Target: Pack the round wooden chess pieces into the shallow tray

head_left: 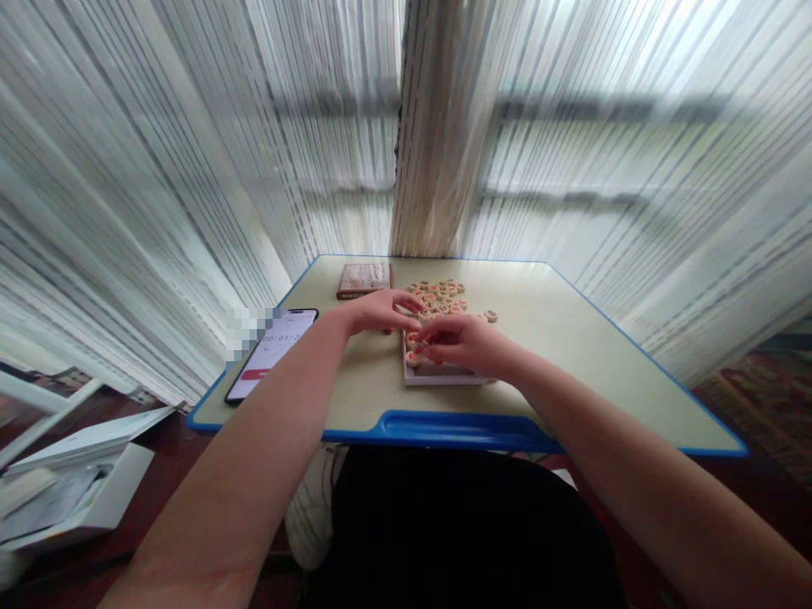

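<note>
A shallow pale box (pixel 444 381) rests near the table's front, with a few round Chinese chess pieces (pixel 413 359) lying in its left end. My right hand (pixel 466 341) reaches over the box from the right, its fingertips closed on a Chinese chess piece beside the others there. My left hand (pixel 384 310) hovers at the box's back left corner, thumb and fingers apart, nearest to the loose pile of Chinese chess pieces (pixel 437 296). These pieces are pale wood discs with red or dark characters. My right hand hides part of the box's inside.
A brown flat case (pixel 364 280) lies at the back left of the pale table (pixel 571 338). A phone showing a timer (pixel 272 355) is at the left edge. The table has a blue rim with a pen groove (pixel 466 430). An open white box (pixel 82 491) sits lower left.
</note>
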The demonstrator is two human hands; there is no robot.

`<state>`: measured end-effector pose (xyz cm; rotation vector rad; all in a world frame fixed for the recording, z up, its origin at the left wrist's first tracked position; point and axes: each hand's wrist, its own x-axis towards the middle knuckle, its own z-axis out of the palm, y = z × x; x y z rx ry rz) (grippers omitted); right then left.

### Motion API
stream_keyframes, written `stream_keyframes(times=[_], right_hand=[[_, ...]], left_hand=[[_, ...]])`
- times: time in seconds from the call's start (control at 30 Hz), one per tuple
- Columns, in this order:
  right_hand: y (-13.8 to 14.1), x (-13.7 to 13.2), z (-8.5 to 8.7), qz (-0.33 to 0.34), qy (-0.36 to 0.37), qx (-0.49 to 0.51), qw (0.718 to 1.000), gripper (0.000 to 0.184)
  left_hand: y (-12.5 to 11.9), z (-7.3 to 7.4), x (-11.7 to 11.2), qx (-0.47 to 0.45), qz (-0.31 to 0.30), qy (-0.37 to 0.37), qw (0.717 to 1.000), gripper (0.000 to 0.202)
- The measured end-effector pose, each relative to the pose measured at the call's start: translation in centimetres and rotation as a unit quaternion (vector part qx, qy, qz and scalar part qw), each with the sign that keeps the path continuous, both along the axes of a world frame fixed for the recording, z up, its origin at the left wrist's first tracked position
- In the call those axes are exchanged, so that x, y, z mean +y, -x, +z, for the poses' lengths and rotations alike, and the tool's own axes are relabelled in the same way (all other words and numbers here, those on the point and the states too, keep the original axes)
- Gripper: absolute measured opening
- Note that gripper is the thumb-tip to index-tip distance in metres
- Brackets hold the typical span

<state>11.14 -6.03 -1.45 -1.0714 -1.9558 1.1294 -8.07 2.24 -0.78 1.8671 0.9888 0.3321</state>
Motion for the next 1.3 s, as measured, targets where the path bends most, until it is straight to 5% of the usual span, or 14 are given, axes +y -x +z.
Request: stream_keyframes(times=[0.43, 0.87, 1.3], right_hand=[[0.11, -0.18, -0.01, -0.003, -0.096, -0.133, 0.987, 0.028], [0.74, -0.56, 0.63, -0.007, -0.215, -0.272, 0.938, 0.022], [0.73, -0.42, 0.22, 0.0, -0.264, -0.236, 0.935, 0.014]], left_hand=[[0.03, 0.1, -0.19, 0.005, 0.009, -0.01, 1.0, 0.055], [0.15, -0.36, 0.55, 0.003, -0.009, -0.005, 1.0, 0.052], [0.15, 0.02, 0.14, 0.006, -0.002, 0.001, 1.0, 0.052]])
